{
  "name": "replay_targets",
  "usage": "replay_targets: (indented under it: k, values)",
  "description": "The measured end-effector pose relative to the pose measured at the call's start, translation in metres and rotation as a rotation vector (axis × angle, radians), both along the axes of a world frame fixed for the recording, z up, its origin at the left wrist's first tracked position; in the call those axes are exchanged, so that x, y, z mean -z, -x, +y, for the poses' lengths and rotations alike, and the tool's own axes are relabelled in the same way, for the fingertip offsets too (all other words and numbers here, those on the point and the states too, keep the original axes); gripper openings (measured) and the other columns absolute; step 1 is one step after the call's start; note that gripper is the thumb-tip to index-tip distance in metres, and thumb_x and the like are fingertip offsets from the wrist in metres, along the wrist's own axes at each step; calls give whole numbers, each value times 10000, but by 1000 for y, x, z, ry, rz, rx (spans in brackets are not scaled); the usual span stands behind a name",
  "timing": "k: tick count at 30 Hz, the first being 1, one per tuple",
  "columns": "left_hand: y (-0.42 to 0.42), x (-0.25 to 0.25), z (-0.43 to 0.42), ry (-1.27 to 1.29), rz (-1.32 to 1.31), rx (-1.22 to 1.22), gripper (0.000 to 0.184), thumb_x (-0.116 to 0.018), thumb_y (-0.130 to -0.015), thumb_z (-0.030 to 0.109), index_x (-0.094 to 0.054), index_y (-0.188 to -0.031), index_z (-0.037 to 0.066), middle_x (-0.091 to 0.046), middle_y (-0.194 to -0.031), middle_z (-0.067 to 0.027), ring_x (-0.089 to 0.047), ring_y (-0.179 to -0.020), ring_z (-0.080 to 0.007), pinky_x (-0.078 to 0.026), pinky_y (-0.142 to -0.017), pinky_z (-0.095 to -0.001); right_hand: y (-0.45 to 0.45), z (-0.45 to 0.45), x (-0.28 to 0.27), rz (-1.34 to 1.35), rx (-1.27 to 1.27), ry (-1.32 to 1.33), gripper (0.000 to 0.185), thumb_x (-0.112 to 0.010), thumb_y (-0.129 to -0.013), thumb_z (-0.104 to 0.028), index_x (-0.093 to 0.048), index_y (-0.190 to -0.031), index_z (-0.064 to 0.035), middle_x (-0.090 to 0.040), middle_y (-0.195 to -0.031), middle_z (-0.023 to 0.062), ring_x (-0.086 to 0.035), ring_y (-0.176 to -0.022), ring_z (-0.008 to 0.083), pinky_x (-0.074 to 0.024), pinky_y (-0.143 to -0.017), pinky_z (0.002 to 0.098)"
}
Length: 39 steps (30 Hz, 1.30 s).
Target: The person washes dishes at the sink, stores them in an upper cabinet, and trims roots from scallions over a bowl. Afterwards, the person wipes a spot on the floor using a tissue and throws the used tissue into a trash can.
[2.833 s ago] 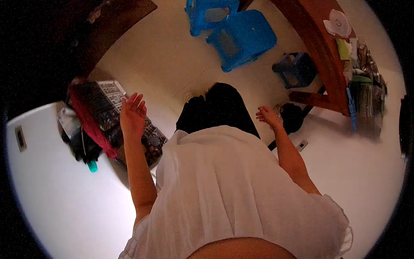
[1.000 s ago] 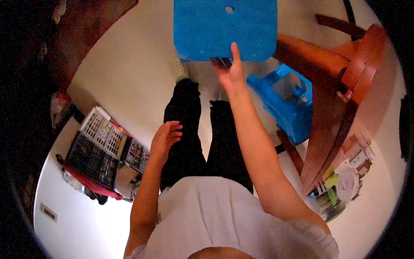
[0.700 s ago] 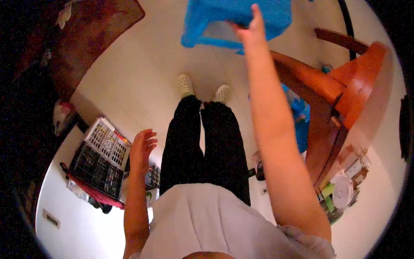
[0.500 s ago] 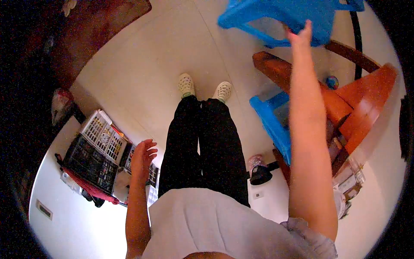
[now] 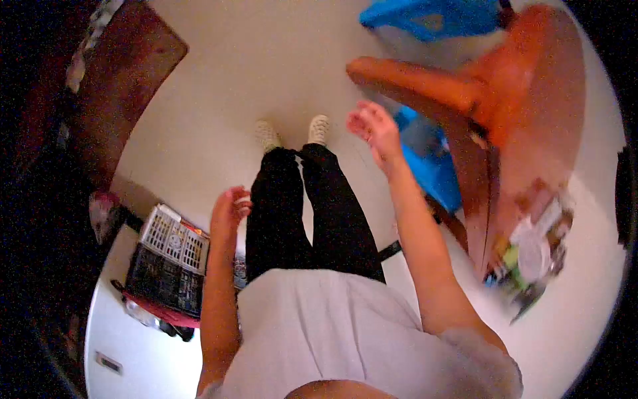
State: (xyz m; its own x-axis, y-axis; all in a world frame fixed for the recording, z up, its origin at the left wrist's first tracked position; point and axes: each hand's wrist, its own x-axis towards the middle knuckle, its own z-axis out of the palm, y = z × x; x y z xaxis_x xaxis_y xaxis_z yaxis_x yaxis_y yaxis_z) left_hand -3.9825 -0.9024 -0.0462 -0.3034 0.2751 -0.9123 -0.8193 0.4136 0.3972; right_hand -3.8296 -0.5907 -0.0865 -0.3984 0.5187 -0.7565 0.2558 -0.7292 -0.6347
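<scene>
My right hand point(image 5: 377, 132) is raised over the floor in front of my legs, fingers apart and loosely curled, with nothing in it. It is nearest to the reddish-brown wooden furniture point(image 5: 415, 81) and to a blue plastic stool point(image 5: 432, 174) partly hidden beneath that furniture. Farther off, at the top edge, stands another blue plastic stool point(image 5: 435, 18), cut off by the frame and apart from my hand. My left hand point(image 5: 230, 207) hangs beside my left thigh with its fingers loosely bent and empty. A white plastic basket point(image 5: 174, 241) stands a little to its left.
Below the white basket is a dark crate point(image 5: 165, 282). Assorted small items, among them a pale round container point(image 5: 533, 256), are on the right, blurred. A dark brown piece of furniture point(image 5: 136, 73) fills the upper left. Pale floor point(image 5: 259, 60) lies around my shoes point(image 5: 319, 130).
My right hand has let go of the upper blue stool and come back toward my body. The view has shifted, so the wooden furniture appears higher and larger. My left hand stays near my thigh.
</scene>
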Motion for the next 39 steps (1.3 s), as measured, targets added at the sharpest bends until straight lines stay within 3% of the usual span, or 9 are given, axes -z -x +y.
replay_targets:
  k: [10,16,19,22,24,29,32,36,39]
  values:
    - [22,-41,57,-216,107,329,401,-417,-897,386,-509,-1145,84,-542,-1077,-52,-500,-912,-133,-381,-830,-274,-244,-52,-244,-261,5,-281,330,-503,-877,-188,-477,-1138,12,-592,-974,125,-575,-905,196,-458,-835,323]
    - [-38,-49,89,-299,122,335,410,-417,-897,396,-499,-1163,95,-542,-1080,-47,-498,-916,-135,-376,-835,-275,-414,-4,-381,-124,438,-777,344,-484,-885,-230,-460,-1122,18,-604,-851,129,-591,-829,222,-483,-767,361]
    - [-92,-49,101,-283,168,313,413,-416,-898,391,-494,-1169,90,-537,-1103,-54,-498,-929,-151,-371,-849,-281,-511,46,-380,-284,495,-919,324,-517,-868,-222,-496,-1106,-3,-609,-877,132,-594,-838,225,-477,-765,347]
    - [-151,-39,101,-201,186,273,412,-414,-899,385,-491,-1169,84,-530,-1130,-62,-495,-956,-170,-363,-868,-291,-605,116,-332,-772,406,-931,324,-523,-868,-179,-485,-1142,-10,-599,-921,91,-575,-856,168,-464,-759,282]
    - [-195,-24,93,-208,148,277,413,-414,-898,381,-487,-1172,80,-527,-1145,-65,-492,-984,-181,-362,-880,-303,-691,143,-284,-1136,-169,-1127,326,-572,-846,-179,-518,-1138,-47,-602,-932,74,-570,-855,140,-459,-729,262]
    - [-322,-63,105,-281,5,382,403,-443,-895,381,-494,-1142,67,-551,-1076,-84,-529,-914,-160,-421,-791,-278,-694,146,-248,-1005,-34,-1136,313,-634,-792,-225,-576,-1041,-44,-610,-948,105,-577,-887,210,-452,-787,323]
    - [-346,-68,95,-229,72,397,394,-435,-900,379,-505,-1124,64,-572,-1030,-79,-545,-877,-162,-432,-759,-276,-714,153,-248,-951,-244,-1333,294,-636,-788,-223,-580,-1014,-44,-604,-934,112,-563,-899,234,-435,-821,332]
    - [-355,-75,77,-181,149,358,393,-430,-902,371,-508,-1124,56,-578,-1020,-75,-549,-863,-160,-432,-764,-284,-717,136,-314,-1241,509,-1601,246,-512,-852,-201,-540,-921,34,-568,-894,167,-540,-830,275,-433,-761,367]
    - [-358,-75,61,-182,168,286,390,-430,-903,365,-508,-1126,54,-581,-1012,-73,-551,-859,-154,-433,-760,-278,-675,111,-347,-1410,612,-1834,288,-464,-877,-219,-518,-886,63,-544,-876,201,-519,-830,314,-423,-754,374]
